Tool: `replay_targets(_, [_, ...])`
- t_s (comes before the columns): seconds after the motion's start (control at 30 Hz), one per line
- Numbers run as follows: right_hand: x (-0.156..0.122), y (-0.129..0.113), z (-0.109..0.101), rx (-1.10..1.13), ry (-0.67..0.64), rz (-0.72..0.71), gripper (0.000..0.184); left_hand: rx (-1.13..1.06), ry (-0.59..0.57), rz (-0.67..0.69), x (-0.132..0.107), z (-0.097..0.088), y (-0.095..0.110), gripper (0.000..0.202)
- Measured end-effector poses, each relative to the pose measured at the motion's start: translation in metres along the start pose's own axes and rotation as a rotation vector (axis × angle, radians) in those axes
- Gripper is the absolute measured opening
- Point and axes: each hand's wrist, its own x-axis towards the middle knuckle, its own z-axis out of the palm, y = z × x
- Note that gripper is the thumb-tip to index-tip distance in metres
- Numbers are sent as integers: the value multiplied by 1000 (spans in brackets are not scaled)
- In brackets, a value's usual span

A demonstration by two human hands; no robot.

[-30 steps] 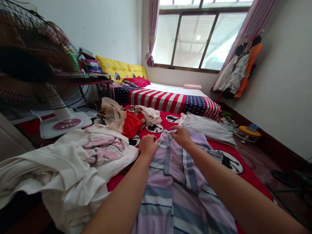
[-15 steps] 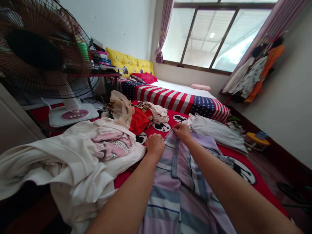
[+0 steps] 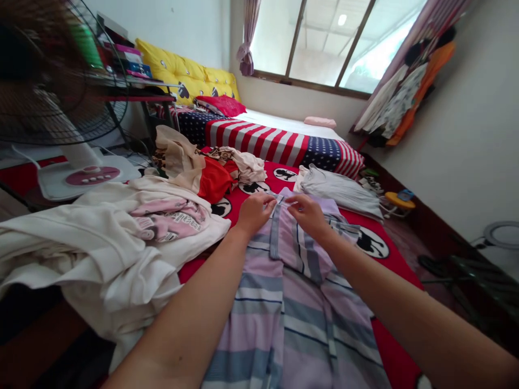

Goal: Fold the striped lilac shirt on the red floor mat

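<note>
A lilac, grey and white striped shirt [image 3: 259,302] lies spread over the red bedcover in front of me, its front placket running up the middle. At the shirt's far end, my left hand [image 3: 254,214] pinches the cloth between thumb and fingers. My right hand [image 3: 308,216] is close beside it, fingers curled and closed on the cloth at the same end. A small gap separates the two sets of fingertips. What lies under the fingers is partly hidden.
White clothing with a pink print [image 3: 170,221] is heaped at left, behind it a red garment [image 3: 214,178]. A folded grey garment [image 3: 340,189] lies at right. An electric fan [image 3: 87,173] stands at far left, a yellow stool [image 3: 399,201] on the floor at right.
My view has shifted right and down. My hands have come closer together at the shirt's far end, the left now pinching with its fingertips turned toward the right hand.
</note>
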Motion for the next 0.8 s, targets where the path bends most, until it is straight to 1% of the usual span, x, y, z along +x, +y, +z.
replay_targets(0.07, [-43, -2, -25, -43, -49, -70, 16, -65, -156, 102, -1, 6, -2, 32])
replay_targets(0.13, [-89, -2, -49, -47, -100, -64, 17, -70, -270, 151, -2, 12, -8, 36])
replay_targets(0.17, [-111, -2, -60, -45, -107, -42, 16, -70, -301, 159, -3, 15, -11, 39])
replay_targets(0.27, [-172, -1, -90, -72, -94, 17, 14, -62, -346, 145, -3, 20, -17, 43])
replay_targets(0.37, [-218, -5, -106, -113, -85, 36, 13, 73, -411, 103, 0, 20, -12, 45])
replay_targets(0.47, [-245, -13, -109, -144, -92, 16, 14, 247, -500, 54, 4, 17, 5, 46])
replay_targets(0.53, [-255, -22, -106, -160, -95, -14, 15, 308, -542, 47, 4, 14, 18, 44])
replay_targets(0.63, [-263, -43, -100, -188, -119, -52, 16, 359, -590, 70, 0, 4, 38, 38])
replay_targets(0.7, [-268, -60, -97, -217, -178, -50, 19, 384, -588, 105, -8, -7, 52, 37])
replay_targets(0.8, [-275, -80, -92, -275, -322, -22, 31, 372, -502, 203, -30, -28, 76, 32])
